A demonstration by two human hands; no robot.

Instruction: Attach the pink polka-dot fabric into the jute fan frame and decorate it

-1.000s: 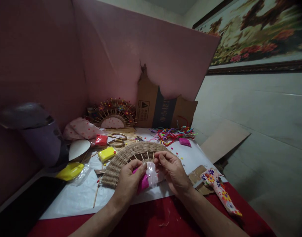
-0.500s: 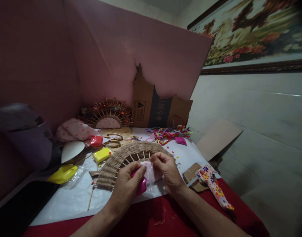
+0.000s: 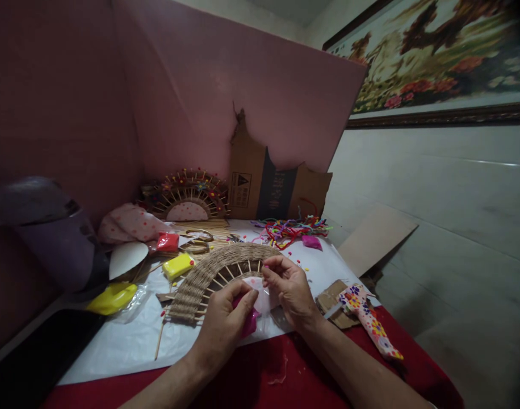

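Observation:
My left hand (image 3: 226, 321) is closed around a packet of magenta modelling clay (image 3: 250, 324), its clear plastic wrapper hanging open on the right side. My right hand (image 3: 292, 292) is pinched at the fingertips, where a tiny pink bit of clay (image 3: 265, 267) shows. Behind both hands lies a half-round woven twine fan (image 3: 226, 255) with thin wooden sticks as ribs; its inner white part with pink dots is partly covered by my hands.
Yellow clay (image 3: 177, 266), red clay (image 3: 167, 242), scissors (image 3: 196, 241) and tangled pipe cleaners (image 3: 285, 230) lie farther back. A finished decorated fan (image 3: 187, 196) leans beside torn cardboard (image 3: 247, 170). At right is a flower-patterned wrapped tool (image 3: 370, 321); a dark slab (image 3: 42, 352) is at left.
My right fingertips have shifted slightly right, and a small pink bit now shows between them. The left hand still holds the packet. The view has moved slightly.

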